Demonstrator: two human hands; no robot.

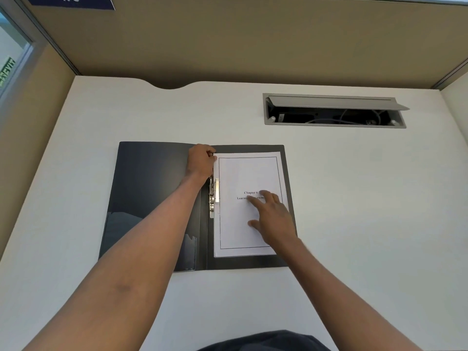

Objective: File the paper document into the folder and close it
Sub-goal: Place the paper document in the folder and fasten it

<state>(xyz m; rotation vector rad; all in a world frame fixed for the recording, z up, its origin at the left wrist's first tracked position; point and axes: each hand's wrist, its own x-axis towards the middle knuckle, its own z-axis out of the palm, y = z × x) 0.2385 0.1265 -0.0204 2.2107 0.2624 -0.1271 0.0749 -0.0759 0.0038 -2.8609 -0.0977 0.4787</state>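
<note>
A black folder lies open flat on the white desk. A white printed document with a thin black border rests on the folder's right half, its left edge against the metal clip at the spine. My left hand is closed around the top of the clip's lever, near the document's upper left corner. My right hand lies flat on the page with fingers spread, pressing on it and covering part of the printed title.
The white desk is enclosed by tan partition walls. An open grey cable tray with wires sits recessed at the back right. A dark garment shows at the bottom edge. A cable notch cuts the desk's back edge.
</note>
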